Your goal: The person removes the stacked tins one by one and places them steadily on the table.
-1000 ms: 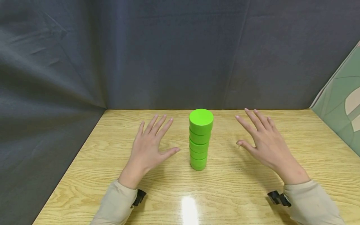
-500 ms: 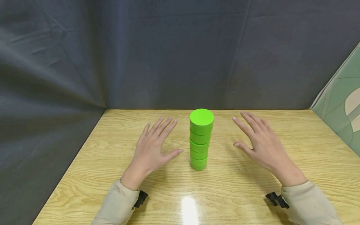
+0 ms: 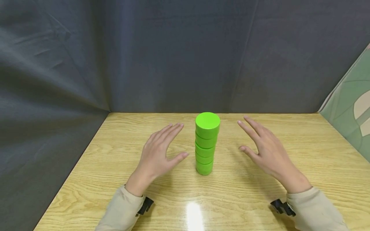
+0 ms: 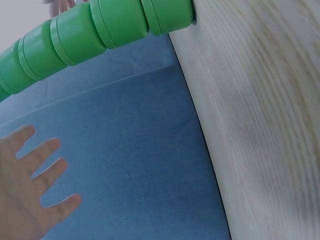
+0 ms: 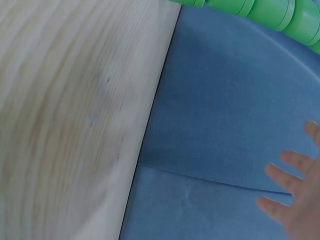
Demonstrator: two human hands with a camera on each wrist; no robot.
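A tower of several bright green stacking cups (image 3: 205, 142) stands upright on the wooden table, each one slightly wider toward the top. To its left my left hand (image 3: 157, 155) is held over the table, fingers spread and thumb pointing at the tower. My right hand (image 3: 270, 152) mirrors it on the other side, its fingers extended. Both hands are apart from the cups and hold nothing. The left wrist view shows the cups (image 4: 80, 35) beyond the left hand's fingers (image 4: 50, 175). Only part of the tower (image 5: 270, 12) shows along the top of the right wrist view.
The light wooden table (image 3: 231, 199) ends at a dark grey cloth (image 3: 179, 57) behind and at the left. A green patterned panel (image 3: 351, 96) borders its right side. Small black wrist devices (image 3: 144, 206) sit at the sleeves.
Both hands have drifted a little inward toward the tower, and their fingers have come closer together. The cups have stayed in place.
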